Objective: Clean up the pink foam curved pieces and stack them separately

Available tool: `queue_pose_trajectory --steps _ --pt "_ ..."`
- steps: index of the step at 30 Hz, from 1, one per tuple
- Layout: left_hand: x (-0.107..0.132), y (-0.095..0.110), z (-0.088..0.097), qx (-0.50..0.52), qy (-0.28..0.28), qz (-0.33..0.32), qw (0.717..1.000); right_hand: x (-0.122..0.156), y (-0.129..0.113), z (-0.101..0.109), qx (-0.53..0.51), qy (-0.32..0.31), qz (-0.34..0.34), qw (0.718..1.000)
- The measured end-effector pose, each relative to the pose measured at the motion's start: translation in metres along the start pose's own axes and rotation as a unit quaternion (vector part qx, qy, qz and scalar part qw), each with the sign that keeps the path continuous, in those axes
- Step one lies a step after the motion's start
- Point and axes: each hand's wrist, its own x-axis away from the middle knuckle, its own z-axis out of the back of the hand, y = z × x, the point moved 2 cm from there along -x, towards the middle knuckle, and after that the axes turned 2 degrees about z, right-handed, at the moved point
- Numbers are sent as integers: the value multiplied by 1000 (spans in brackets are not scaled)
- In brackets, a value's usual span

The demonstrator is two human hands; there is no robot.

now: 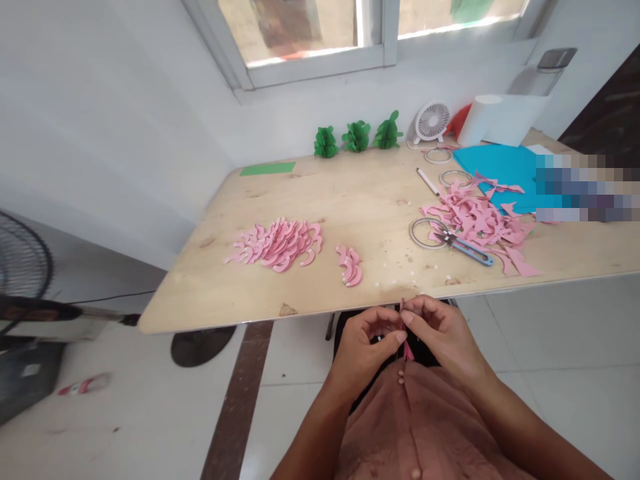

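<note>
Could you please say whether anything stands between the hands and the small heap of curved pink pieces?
Nothing visible blocks the left hand or right hand, both at a narrow pink paper-like bundle, from the small heap of curved pink paper-like pieces: only pale wooden table and tiny white scraps lie between.

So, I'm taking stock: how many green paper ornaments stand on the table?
3: left ornament, middle ornament, right ornament nearest the fan, all along the wall.

Bright daylight glare at the window (371, 33)
</note>
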Motion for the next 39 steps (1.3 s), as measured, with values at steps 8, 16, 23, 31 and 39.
queue_pose_trajectory --steps 8,16,23,31,39 --pt "0 2 1 34 -32 16 999 0 0 -1 -107 -8 -51 993" --pt "0 1 3 73 -50 41 995 0 3 0 -158 -31 -69 984" --pt "-4 -3 6 108 -50 65 991 0 1 0 -172 -37 -78 981" --pt "-2 2 4 164 -21 67 984 0 0 0 -126 -13 -37 991" --pt "1 6 4 194 -8 61 979 9 -7 4 114 -1 117 987"
